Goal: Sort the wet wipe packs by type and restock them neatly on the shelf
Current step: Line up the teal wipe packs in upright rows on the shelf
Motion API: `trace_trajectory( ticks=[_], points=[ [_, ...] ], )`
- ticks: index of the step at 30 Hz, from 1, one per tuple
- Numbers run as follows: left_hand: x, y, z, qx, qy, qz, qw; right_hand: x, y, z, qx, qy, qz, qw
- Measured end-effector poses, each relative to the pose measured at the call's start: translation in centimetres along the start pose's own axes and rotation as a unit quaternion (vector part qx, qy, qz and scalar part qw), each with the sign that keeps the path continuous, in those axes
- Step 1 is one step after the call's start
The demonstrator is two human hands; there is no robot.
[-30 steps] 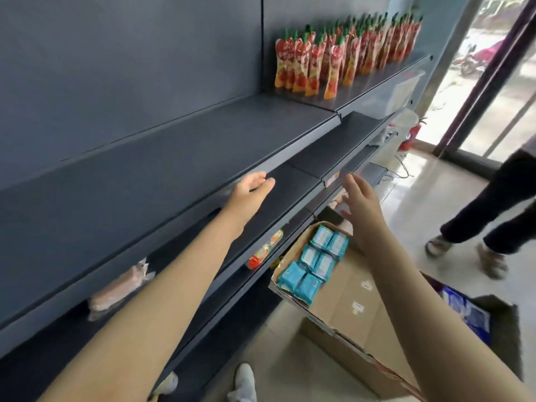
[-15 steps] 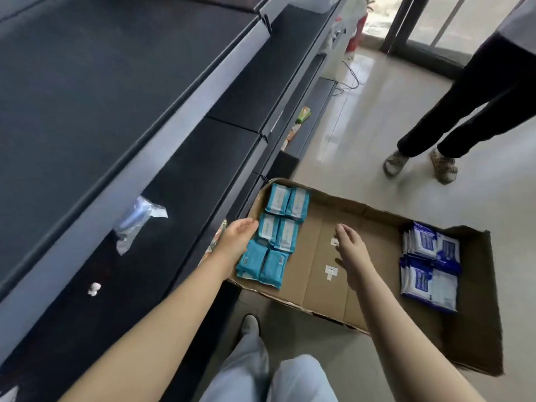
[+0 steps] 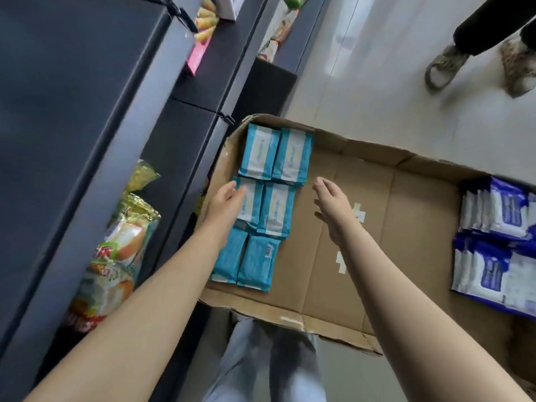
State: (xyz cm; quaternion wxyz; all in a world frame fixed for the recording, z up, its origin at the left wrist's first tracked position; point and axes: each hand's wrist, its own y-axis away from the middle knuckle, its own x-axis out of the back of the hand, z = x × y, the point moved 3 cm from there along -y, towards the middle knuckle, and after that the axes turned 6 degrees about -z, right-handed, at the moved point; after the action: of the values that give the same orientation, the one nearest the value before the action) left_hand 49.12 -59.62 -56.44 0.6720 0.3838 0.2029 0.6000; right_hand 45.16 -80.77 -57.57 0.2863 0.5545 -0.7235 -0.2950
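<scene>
A flat cardboard box (image 3: 377, 181) lies on the floor (image 3: 377, 82), its left side against the foot of the dark shelf (image 3: 72, 111). Six teal packs (image 3: 275, 210) lie flat at the box's left end in three rows of two, the nearest pair face down. A stack of blue packs (image 3: 499, 248) sits at the box's right end, well apart from the teal ones.

The left grip (image 3: 224, 203) is spread, fingers straight, reaching over the left pack of the middle row; I cannot tell whether it touches. The right grip (image 3: 333, 204) is also spread and holds nothing, above bare cardboard in the box, just beside the teal packs.

Left of the box, snack bags (image 3: 116, 256) lie on a low shelf level. Beyond the box's far right corner stand someone's shoes (image 3: 446, 65).
</scene>
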Motion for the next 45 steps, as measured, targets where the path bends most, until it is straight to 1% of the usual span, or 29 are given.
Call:
trace_trajectory(
  ticks=[6,10,15,17,23,26,28,30,33,37,40,43,45],
  points=[
    [-1.3,-6.1,0.8,-0.009,0.022,0.01,1.0,-1.0,-5.9,-0.3,0.02,0.003,-0.031,0.999],
    [-2.0,-7.8,1.3,0.006,0.035,0.006,0.999,-0.9,-8.1,0.0,0.019,-0.006,-0.016,1.0],
    [-1.6,-9.2,2.0,0.0,0.035,0.064,0.997,-0.8,-9.1,-0.1,0.018,-0.004,-0.006,1.0],
    [-1.5,-9.7,2.3,-0.013,0.039,0.071,0.997,-1.1,-9.5,-0.4,0.011,-0.016,-0.001,1.0],
    [-2.1,-10.9,2.5,-0.02,0.004,0.035,0.999,-2.1,-9.9,-0.9,-0.014,-0.044,0.014,0.999],
    [-2.3,-10.9,1.8,-0.014,0.002,0.028,1.0,-2.5,-9.4,-0.4,-0.021,-0.064,0.014,0.998],
    [-2.4,-10.8,1.4,-0.012,0.004,0.018,1.0,-2.6,-9.0,0.3,-0.022,-0.086,0.029,0.996],
    [-2.6,-10.9,1.3,-0.018,0.008,0.033,0.999,-2.4,-8.7,1.0,-0.014,-0.112,0.045,0.993],
    [-3.1,-11.4,1.8,-0.027,0.014,0.042,0.999,-2.2,-8.5,2.2,-0.008,-0.139,0.04,0.989],
    [-3.6,-12.6,2.1,-0.022,-0.017,0.053,0.998,-2.2,-8.5,3.6,-0.005,-0.161,0.035,0.986],
    [-3.9,-13.2,1.3,-0.037,-0.034,0.07,0.996,-2.2,-8.3,4.6,-0.003,-0.18,0.04,0.983],
    [-4.0,-12.4,0.4,-0.056,-0.022,0.04,0.997,-1.6,-7.1,5.7,0.004,-0.212,0.064,0.975],
    [-3.9,-10.3,-0.3,-0.055,0.017,0.004,0.998,-0.8,-5.2,6.4,0.014,-0.261,0.064,0.963]
  ],
)
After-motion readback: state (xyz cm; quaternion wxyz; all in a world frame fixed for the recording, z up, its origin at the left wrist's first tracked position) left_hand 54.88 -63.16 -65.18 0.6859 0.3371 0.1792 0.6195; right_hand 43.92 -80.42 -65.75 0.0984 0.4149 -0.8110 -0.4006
